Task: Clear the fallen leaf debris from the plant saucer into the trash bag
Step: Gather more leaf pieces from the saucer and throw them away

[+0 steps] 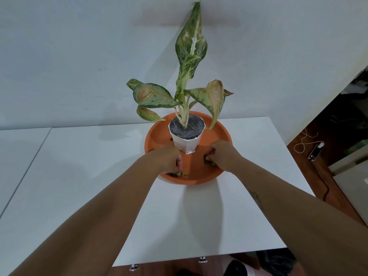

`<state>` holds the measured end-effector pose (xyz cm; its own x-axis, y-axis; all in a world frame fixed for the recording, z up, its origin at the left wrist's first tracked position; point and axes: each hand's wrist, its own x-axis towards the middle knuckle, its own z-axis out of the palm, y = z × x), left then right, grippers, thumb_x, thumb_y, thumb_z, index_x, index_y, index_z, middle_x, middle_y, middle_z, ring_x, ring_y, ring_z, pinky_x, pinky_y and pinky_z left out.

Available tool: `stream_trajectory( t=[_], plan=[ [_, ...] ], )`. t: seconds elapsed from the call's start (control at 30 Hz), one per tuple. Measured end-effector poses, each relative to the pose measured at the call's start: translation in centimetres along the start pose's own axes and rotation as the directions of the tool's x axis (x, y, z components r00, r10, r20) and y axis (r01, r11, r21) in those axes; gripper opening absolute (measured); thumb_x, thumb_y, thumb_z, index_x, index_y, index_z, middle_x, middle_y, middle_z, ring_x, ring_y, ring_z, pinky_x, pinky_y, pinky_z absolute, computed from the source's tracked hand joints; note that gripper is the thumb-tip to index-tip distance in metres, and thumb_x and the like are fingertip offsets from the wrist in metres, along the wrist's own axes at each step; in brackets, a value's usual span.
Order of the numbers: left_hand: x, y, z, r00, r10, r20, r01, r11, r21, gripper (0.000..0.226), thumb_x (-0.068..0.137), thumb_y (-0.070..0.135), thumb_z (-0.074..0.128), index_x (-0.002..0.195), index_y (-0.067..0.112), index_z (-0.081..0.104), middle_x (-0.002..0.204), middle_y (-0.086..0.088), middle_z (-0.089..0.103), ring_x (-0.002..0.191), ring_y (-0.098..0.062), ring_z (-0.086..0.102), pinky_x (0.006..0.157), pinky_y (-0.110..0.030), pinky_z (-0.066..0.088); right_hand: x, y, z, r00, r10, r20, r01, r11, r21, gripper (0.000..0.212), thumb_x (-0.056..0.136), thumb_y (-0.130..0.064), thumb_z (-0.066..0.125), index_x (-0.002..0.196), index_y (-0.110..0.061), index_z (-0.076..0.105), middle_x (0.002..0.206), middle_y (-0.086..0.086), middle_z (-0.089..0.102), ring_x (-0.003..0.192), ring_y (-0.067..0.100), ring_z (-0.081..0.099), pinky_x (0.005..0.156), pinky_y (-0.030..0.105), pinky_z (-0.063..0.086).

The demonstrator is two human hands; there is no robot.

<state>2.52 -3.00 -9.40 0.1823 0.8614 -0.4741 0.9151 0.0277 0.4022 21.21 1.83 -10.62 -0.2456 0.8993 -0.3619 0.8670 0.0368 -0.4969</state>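
At the centre of the frame an orange saucer (217, 172) sits on the white counter (79, 166), with a white pot (186, 143) and its plant (191, 56) standing in it. The left hand (169, 160) has its grip curled narrow over leaf bits (180, 174) at the saucer's near rim. The right hand (219, 152) pinches another green clump (208, 161) (fingertips touching it) just right of the pot.

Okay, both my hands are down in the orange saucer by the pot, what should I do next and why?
Probably pinch and lift: your left hand and right hand both sit on green leaf bits in the saucer.
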Motion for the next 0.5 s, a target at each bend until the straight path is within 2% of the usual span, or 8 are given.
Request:
stream_trajectory(
  t=[0.1, 0.17, 0.27, 0.3, 0.37, 0.5],
  plan=[
    [-0.1, -0.1, 0.0, 1.000, 0.008, 0.014, -0.007, 1.000, -0.018, 0.013, 0.083, 0.009, 0.068, 0.079, 0.018, 0.077, 0.084, 0.005, 0.075, 0.080, -0.010, 0.067, 0.070, -0.017, 0.051, 0.4, -0.8, 0.6, 0.997, 0.016, 0.074, -0.013, 0.999, -0.041, 0.018, 0.087, -0.018, 0.067, 0.102, -0.008, 0.070, 0.107, 0.013, 0.068, 0.090, 0.025, 0.062, 0.085, 0.031, 0.050],
    [-0.2, -0.3, 0.0, 1.000, -0.008, 0.008, 0.008, 0.997, -0.076, 0.019, 0.081, 0.008, 0.067, 0.072, 0.023, 0.074, 0.084, 0.005, 0.076, 0.083, -0.011, 0.068, 0.072, -0.020, 0.052, 0.5, -1.2, 0.9, 0.995, 0.021, 0.099, -0.014, 0.997, -0.071, 0.016, 0.090, -0.020, 0.064, 0.100, -0.011, 0.069, 0.106, 0.012, 0.066, 0.087, 0.021, 0.057, 0.080, 0.026, 0.049],
    [-0.5, -0.4, 0.1, 0.998, -0.039, -0.041, 0.031, 0.983, -0.181, 0.018, 0.080, 0.008, 0.069, 0.073, 0.023, 0.075, 0.081, 0.005, 0.074, 0.078, -0.010, 0.066, 0.066, -0.017, 0.048, 0.3, -1.2, 0.9, 0.993, 0.015, 0.116, -0.004, 0.996, -0.092, 0.019, 0.093, -0.020, 0.059, 0.104, -0.008, 0.068, 0.106, 0.013, 0.065, 0.087, 0.020, 0.054, 0.078, 0.025, 0.046],
    [-0.6, -0.4, 0.2, 0.997, -0.050, -0.056, 0.036, 0.973, -0.227, 0.015, 0.081, 0.009, 0.070, 0.075, 0.022, 0.077, 0.078, 0.006, 0.073, 0.076, -0.009, 0.065, 0.066, -0.017, 0.048, 0.2, -1.1, 0.8, 0.995, 0.007, 0.099, 0.000, 0.997, -0.077, 0.020, 0.093, -0.019, 0.059, 0.105, -0.007, 0.068, 0.100, 0.010, 0.064, 0.087, 0.020, 0.053, 0.076, 0.023, 0.045],
    [-0.9, -0.6, 0.2, 0.993, -0.069, -0.092, 0.036, 0.945, -0.326, 0.012, 0.080, 0.012, 0.074, 0.074, 0.023, 0.077, 0.072, 0.008, 0.072, 0.075, -0.008, 0.065, 0.068, -0.018, 0.049, -0.2, -0.7, 0.4, 1.000, -0.018, 0.022, 0.018, 1.000, 0.010, 0.018, 0.092, -0.017, 0.059, 0.103, -0.006, 0.069, 0.086, 0.003, 0.059, 0.086, 0.019, 0.054, 0.066, 0.018, 0.042],
    [-1.2, -0.9, 0.2, 0.976, -0.139, -0.165, 0.029, 0.843, -0.537, 0.010, 0.076, 0.018, 0.081, 0.069, 0.025, 0.077, 0.066, 0.007, 0.072, 0.071, -0.011, 0.064, 0.068, -0.022, 0.050, -0.7, 0.3, -0.6, 0.995, 0.018, -0.103, 0.010, 0.964, 0.266, 0.010, 0.087, -0.017, 0.066, 0.091, -0.008, 0.067, 0.087, 0.004, 0.060, 0.082, 0.018, 0.054, 0.060, 0.021, 0.039]
  ],
)
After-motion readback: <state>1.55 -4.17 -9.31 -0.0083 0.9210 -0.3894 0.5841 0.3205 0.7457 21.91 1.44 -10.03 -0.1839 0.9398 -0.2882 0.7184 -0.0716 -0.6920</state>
